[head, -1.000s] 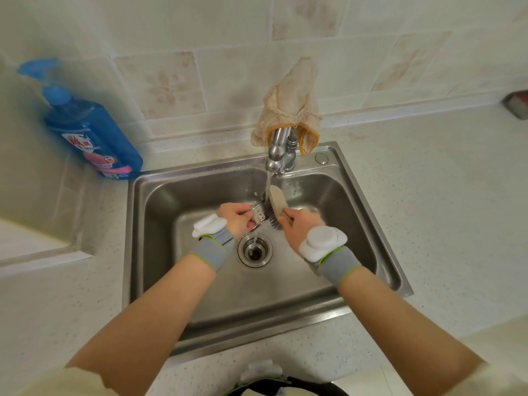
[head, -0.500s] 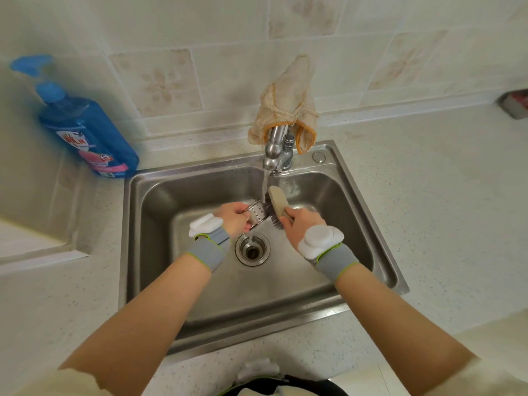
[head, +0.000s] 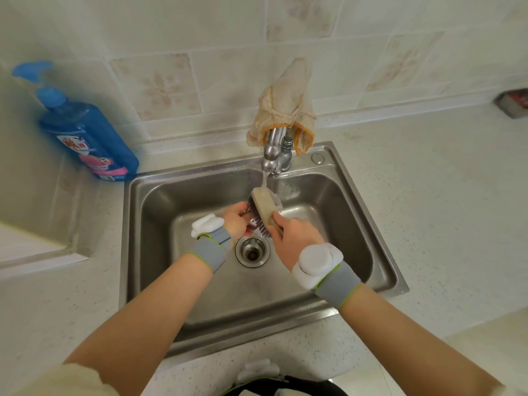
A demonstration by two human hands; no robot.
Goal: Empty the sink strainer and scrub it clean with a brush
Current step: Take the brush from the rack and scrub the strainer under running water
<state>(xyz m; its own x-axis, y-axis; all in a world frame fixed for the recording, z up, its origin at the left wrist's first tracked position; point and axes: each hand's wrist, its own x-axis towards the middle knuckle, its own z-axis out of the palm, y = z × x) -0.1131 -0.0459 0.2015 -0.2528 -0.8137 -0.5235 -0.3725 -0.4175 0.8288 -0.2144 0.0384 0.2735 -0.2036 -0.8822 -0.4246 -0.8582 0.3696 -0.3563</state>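
Observation:
Over the steel sink (head: 380, 247), my left hand (head: 237, 221) grips the small metal strainer (head: 253, 222), which is mostly hidden behind my fingers and the bristles. My right hand (head: 294, 238) holds a scrub brush (head: 264, 208) with a pale wooden back and dark bristles, pressed bristle-side against the strainer. Water runs from the tap (head: 271, 155) onto the far end of the brush. The open drain hole (head: 252, 251) lies just below both hands.
A beige cloth (head: 285, 101) is draped over the tap. A blue pump bottle (head: 85, 132) stands on the counter left of the sink by the tiled wall. A small dark object (head: 513, 102) sits at the far right counter edge.
The brush has shifted along the strainer and now lies more over my left hand's fingers. Both hands stay under the running water above the drain.

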